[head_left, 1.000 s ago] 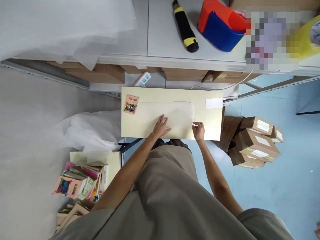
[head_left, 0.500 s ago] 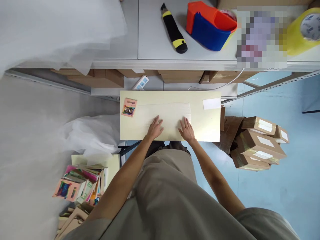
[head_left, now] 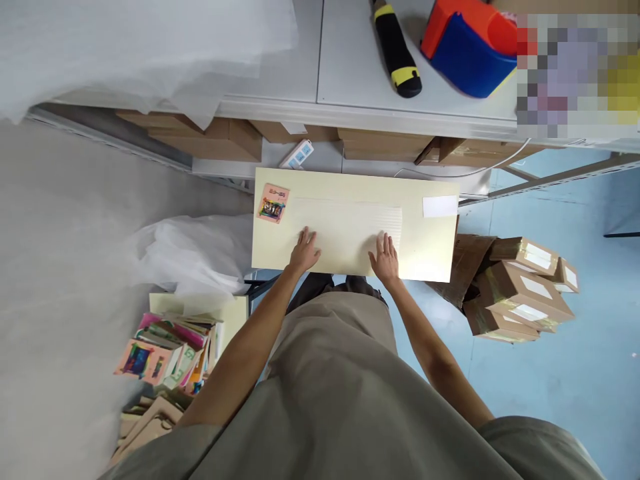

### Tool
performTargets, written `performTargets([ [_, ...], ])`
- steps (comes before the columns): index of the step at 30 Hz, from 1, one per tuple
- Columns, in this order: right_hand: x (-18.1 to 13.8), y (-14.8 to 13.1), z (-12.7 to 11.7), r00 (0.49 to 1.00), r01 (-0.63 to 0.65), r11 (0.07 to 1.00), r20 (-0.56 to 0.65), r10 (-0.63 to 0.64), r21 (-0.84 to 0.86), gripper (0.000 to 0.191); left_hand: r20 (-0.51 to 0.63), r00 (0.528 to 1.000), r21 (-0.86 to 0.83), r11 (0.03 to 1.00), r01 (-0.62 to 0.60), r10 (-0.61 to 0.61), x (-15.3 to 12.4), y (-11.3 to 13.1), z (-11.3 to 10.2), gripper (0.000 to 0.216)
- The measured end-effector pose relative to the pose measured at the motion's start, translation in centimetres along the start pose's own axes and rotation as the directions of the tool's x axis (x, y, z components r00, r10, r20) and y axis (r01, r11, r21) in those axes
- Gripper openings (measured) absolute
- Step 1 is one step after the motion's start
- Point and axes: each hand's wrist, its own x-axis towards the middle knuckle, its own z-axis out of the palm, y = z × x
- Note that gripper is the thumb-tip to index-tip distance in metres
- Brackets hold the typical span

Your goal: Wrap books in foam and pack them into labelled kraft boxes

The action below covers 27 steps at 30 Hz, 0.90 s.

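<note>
A thin, pale sheet (head_left: 350,220) with fine ridges at its right end lies flat on the cream tabletop (head_left: 430,253). My left hand (head_left: 304,252) rests palm down on the sheet's left part, fingers spread. Near the ridged right end, my right hand (head_left: 385,259) also lies flat with its fingers stretched out. Neither hand grips anything. Left of the sheet is a small pink booklet (head_left: 273,203) with a colourful picture. A white slip of paper (head_left: 440,206) lies toward the table's right end.
Beyond the table, a shelf holds a black-and-yellow utility knife (head_left: 397,53), a red-and-blue tape dispenser (head_left: 465,50) and white sheeting (head_left: 150,53). Cardboard boxes (head_left: 525,287) are piled on the floor at right. At lower left stands a stack of booklets (head_left: 170,353).
My left hand has slid left over the sheet, so my hands are wider apart. The right hand stays near the ridged end. The camera view has shifted and tilted slightly.
</note>
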Motion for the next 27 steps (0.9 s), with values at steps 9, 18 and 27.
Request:
performTargets([
  [9, 2.5, -5.8, 1.4, 0.992, 0.037, 0.998, 0.123, -0.03, -0.053, 0.069, -0.031, 0.999, -0.029, 0.999, 0.022, -0.023, 1.1, 2.0, -0.4, 0.066],
  [18, 1.5, -3.0, -0.1, 0.997, 0.04, 0.997, 0.07, -0.035, -0.062, 0.056, -0.019, 0.969, -0.116, 0.962, -0.248, 0.248, 0.3, -2.3, -0.6, 0.069],
  [27, 1.2, -5.1, 0.4, 0.96, -0.273, 0.962, -0.071, 0.27, -0.033, 0.055, -0.015, 0.942, -0.22, 0.918, -0.329, 0.334, 0.3, -4.6, -1.2, 0.057],
])
